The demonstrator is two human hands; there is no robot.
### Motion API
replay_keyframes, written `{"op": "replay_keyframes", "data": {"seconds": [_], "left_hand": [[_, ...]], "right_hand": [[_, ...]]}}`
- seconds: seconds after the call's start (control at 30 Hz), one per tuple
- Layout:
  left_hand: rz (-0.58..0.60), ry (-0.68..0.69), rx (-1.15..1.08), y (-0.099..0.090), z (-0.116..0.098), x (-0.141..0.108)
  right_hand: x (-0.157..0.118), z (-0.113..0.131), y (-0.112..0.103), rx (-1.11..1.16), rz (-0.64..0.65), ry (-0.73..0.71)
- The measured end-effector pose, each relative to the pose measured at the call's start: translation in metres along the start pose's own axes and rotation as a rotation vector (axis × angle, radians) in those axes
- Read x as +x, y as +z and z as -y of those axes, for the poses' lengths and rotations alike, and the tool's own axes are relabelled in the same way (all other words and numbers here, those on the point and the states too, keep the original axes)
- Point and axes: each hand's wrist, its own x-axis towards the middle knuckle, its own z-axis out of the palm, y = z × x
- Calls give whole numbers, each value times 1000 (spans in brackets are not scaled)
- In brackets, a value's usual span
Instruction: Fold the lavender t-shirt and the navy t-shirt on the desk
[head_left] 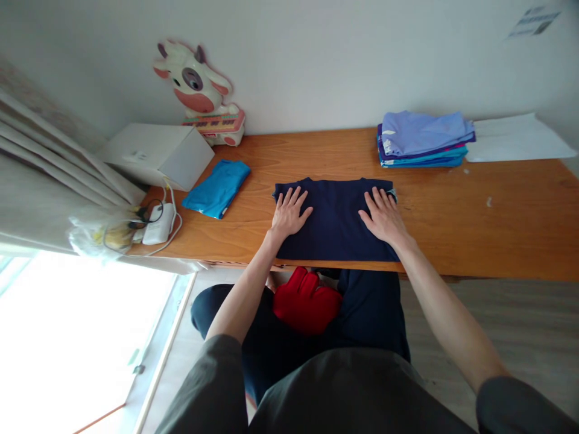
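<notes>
A dark navy piece of folded clothing [337, 223] lies flat on the wooden table, along its front edge. My left hand [289, 212] rests palm down on its left side, fingers spread. On the right side of the cloth, my right hand [383, 217] also lies flat with its fingers apart. A little lighter material peeks out at the upper right corner, by my right fingertips. To the left is a folded bright blue garment [217, 188]. Farther back on the right sits a stack of folded clothes [425, 138], light purple on top with blue and purple layers beneath.
A white box [156, 154], a cow-shaped toy keyboard [203, 96] and a white power strip [159, 224] with cables occupy the left of the wooden table [452, 223]. White sheets [515, 138] lie at the back right. Below the edge, a red cushion-like object [307, 304] is on my lap.
</notes>
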Motion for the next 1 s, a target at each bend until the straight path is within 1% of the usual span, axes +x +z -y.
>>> {"op": "replay_keyframes", "data": {"seconds": [0.5, 0.63, 0.9, 1.0], "left_hand": [[5, 16, 18, 2, 6, 3], [-6, 16, 9, 3, 6, 3], [-37, 23, -60, 8, 10, 2], [-77, 19, -161, 10, 10, 5]], "right_hand": [[-1, 3, 0, 127, -25, -10], [-1, 2, 1, 124, -25, -6], [0, 1, 1, 130, -30, 4], [0, 1, 1, 125, -24, 5]]}}
